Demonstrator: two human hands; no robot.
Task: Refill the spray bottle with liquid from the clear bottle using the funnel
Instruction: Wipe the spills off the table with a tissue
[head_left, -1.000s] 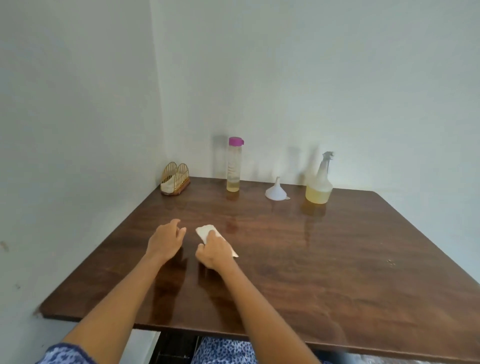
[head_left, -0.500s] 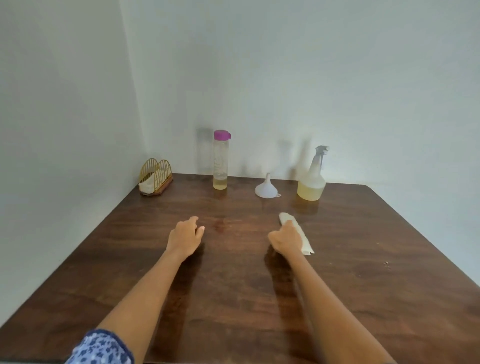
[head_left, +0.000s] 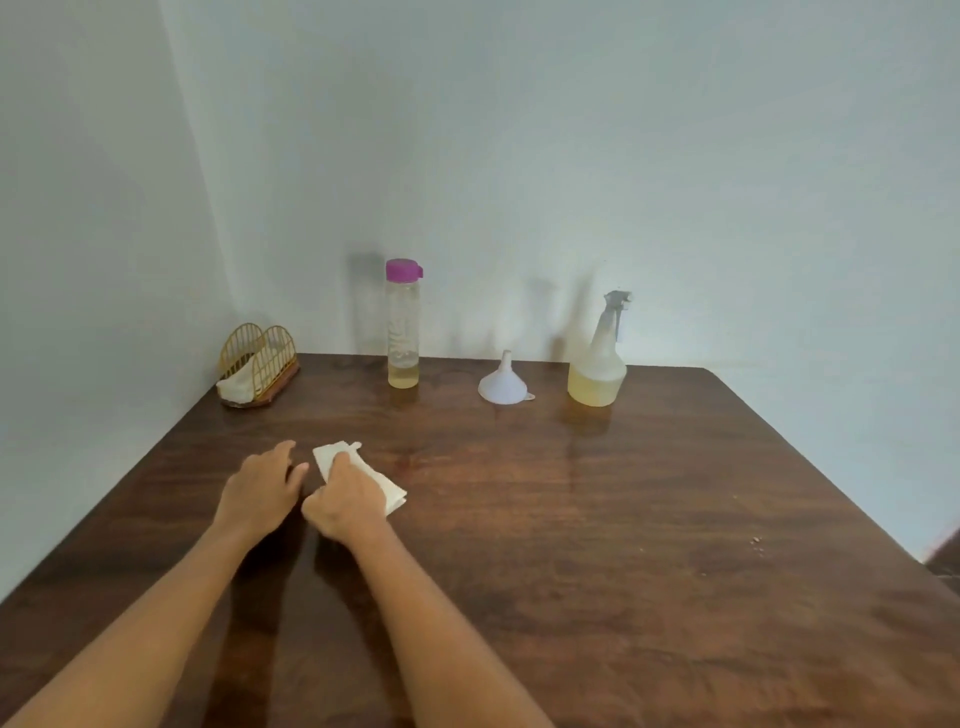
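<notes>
A tall clear bottle (head_left: 402, 327) with a purple cap stands at the back of the brown table (head_left: 597, 519), a little yellowish liquid at its bottom. To its right a white funnel (head_left: 503, 385) rests mouth down. Further right stands the frosted spray bottle (head_left: 597, 358), trigger head on, yellow liquid in its base. My right hand (head_left: 345, 499) presses a folded white tissue (head_left: 387, 486) onto the tabletop, well in front of the bottles. My left hand (head_left: 262, 488) lies flat on the wood just beside it, fingers apart, holding nothing.
A gold wire napkin holder (head_left: 258, 370) with white napkins sits in the back left corner against the walls. The table's right edge runs diagonally toward me, with a few crumbs (head_left: 757, 543) near it.
My right hand has slid the tissue back to the left across the table, ending beside my left hand. The bottles and funnel stay where they were.
</notes>
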